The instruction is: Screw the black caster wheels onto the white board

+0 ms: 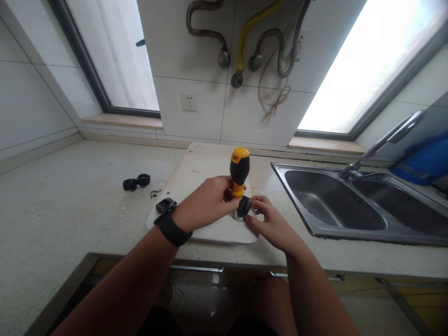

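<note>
My left hand (213, 198) is closed around the lower part of a yellow and black screwdriver (240, 167), which stands upright. Its tip is down at a corner of a white board (206, 163) lying on the counter. A black caster wheel (244, 205) sits at that corner, and my right hand (268, 218) pinches it from the right side. Another black caster (164, 205) is at the board's left front corner, partly behind my watch strap. Left of the board lie two loose black casters (136, 181) and a small pile of screws (154, 192).
A steel double sink (310, 228) with a tap (381, 144) is set into the counter (70, 196) on the right. A blue object (422, 161) stands behind it. Pipes and a yellow hose (242, 42) hang on the tiled wall. Drawer handles (198, 268) run below the counter edge.
</note>
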Motion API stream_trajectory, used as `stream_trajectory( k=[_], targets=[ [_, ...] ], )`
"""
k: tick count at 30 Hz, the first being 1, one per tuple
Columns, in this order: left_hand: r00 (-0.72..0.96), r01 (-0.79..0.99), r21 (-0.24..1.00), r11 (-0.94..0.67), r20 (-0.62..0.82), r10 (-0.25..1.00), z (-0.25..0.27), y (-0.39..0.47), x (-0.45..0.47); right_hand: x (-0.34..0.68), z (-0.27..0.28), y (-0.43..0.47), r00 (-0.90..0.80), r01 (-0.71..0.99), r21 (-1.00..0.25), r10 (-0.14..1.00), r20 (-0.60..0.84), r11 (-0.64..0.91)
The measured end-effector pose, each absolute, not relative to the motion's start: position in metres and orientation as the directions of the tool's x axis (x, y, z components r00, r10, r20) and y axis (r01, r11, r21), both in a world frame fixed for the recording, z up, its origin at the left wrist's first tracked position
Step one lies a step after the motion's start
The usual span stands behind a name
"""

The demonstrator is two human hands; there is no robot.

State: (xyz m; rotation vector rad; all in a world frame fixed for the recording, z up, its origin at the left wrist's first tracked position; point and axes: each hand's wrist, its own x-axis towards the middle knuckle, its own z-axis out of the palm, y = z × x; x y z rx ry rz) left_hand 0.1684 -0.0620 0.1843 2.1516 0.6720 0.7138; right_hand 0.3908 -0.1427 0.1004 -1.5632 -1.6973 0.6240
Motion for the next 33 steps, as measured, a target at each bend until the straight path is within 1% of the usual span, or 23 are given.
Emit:
stream_trajectory(
  k=[4, 10, 14, 21, 33],
  targets=[
    [0.703, 0.232, 0.788, -0.570, 0.269, 0.658, 0.184, -0.062, 0.168, 0.393, 0.108, -0.150, -0.017, 0.637, -0.752, 0.979, 0.202, 0.167],
    [0.701, 0.229, 0.790, -0.569, 0.271, 0.659, 0.184, -0.062, 0.168, 0.386, 0.112, -0.148, 0.028, 0.680, -0.718, 0.974, 0.226, 0.148],
    [0.702, 0.224, 0.785, -0.577, 0.280, 0.655, 0.184, -0.062, 0.167, 0.384, 0.114, -0.148, 0.027, 0.689, -0.708, 0.971, 0.239, 0.156],
    [0.701, 0.220, 0.794, -0.566, 0.275, 0.658, 0.181, -0.060, 0.168, 0.396, 0.111, -0.148, -0.042, 0.634, -0.746, 0.973, 0.227, 0.202],
    [0.701, 0.222, 0.798, -0.560, 0.269, 0.661, 0.180, -0.060, 0.168, 0.399, 0.106, -0.142, -0.061, 0.589, -0.782, 0.976, 0.207, 0.203]
  ],
)
